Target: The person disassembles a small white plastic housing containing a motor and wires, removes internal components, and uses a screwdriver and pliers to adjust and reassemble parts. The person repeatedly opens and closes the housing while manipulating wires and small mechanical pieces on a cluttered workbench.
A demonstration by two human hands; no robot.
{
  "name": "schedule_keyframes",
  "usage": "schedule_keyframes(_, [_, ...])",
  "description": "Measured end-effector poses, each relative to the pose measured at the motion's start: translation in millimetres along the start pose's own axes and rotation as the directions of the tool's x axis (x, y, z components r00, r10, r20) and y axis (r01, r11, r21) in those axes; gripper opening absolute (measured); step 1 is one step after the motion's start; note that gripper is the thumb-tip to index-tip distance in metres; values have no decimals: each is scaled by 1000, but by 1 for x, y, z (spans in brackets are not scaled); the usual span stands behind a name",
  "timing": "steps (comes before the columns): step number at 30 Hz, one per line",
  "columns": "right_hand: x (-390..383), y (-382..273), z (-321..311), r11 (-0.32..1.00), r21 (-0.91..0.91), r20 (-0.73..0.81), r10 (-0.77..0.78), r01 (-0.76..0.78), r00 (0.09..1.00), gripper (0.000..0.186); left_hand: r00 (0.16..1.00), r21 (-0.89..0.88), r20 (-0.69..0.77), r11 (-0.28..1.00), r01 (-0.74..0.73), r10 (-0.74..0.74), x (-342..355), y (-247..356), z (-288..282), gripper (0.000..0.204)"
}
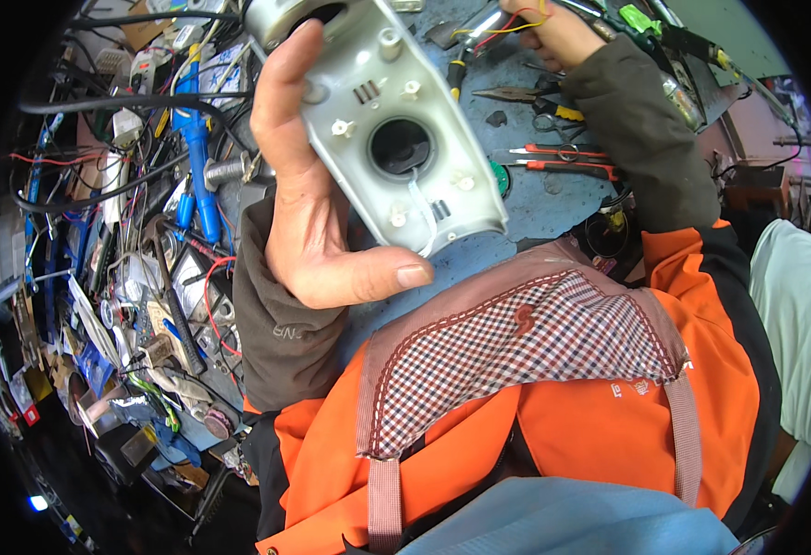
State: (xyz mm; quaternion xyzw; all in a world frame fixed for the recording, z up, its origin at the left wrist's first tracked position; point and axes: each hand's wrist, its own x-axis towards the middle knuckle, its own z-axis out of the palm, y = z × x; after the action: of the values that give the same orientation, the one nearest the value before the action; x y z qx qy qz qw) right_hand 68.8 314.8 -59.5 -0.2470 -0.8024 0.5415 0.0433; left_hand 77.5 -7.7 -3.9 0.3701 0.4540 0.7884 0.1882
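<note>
My left hand [299, 213] grips a pale plastic housing [429, 120], its inner side up, showing a large round hole, small posts and slots, and a pale strip hanging below the hole. Thumb and fingers lie on opposite edges. At the top, my right hand [558, 37] is closed on thin red and yellow wires [503, 30], beside a silvery cylinder [484, 23]. Below these lie pliers [507, 93] and red-handled tools [567, 166] on a worn blue mat [549, 203].
Dense clutter of cables [128, 102], a blue tool [197, 157] and assorted parts covers the left side. More tools [678, 97] line the upper right. At the far right, pale fabric [789, 324] is visible beside my orange-and-black sleeve.
</note>
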Motion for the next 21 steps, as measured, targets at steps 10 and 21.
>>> schedule_keyframes(10, [42, 52, -12, 908, -290, 31, -307, 303, 951, 44, 998, 23, -54, 999, 41, -40, 0, 2, -6, 145])
schedule_keyframes(21, [17, 31, -39, 918, -273, 146, -255, 286, 956, 31, 995, 134, -93, 991, -8, 21, 2, -2, -6, 143])
